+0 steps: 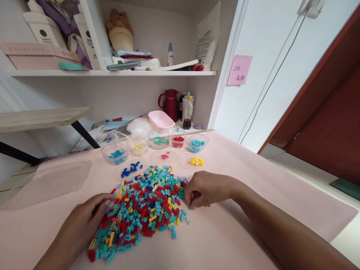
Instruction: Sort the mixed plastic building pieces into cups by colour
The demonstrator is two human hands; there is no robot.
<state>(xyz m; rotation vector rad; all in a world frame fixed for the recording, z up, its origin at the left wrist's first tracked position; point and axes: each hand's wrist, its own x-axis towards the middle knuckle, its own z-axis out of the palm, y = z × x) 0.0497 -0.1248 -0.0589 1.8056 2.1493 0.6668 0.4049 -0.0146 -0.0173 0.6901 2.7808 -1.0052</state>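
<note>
A wide heap of small toy building bricks (152, 202) in red, turquoise, yellow, green and blue lies on the pink table cover. At the heap's left edge rests my left hand (81, 219), fingers loosely stretched with a gap between thumb and forefinger, holding nothing visible. My right hand (206, 189) is closed in a pinch at the right edge, and a bit of a turquoise brick (190, 207) shows at its fingertips; the rest is hidden by the fingers. Behind the heap, clear tubs hold sorted bricks: blue (116, 156), pale yellow (138, 149), green (159, 141), red (177, 141) and turquoise (196, 145).
Clear lids hold dark blue bricks (131, 169), pink bricks (165, 155) and yellow bricks (197, 161). A large clear lid (62, 176) lies at left. Farther back stand a pink container (161, 120), a red jug (170, 105) and a bottle (188, 113), beneath a shelf (112, 73).
</note>
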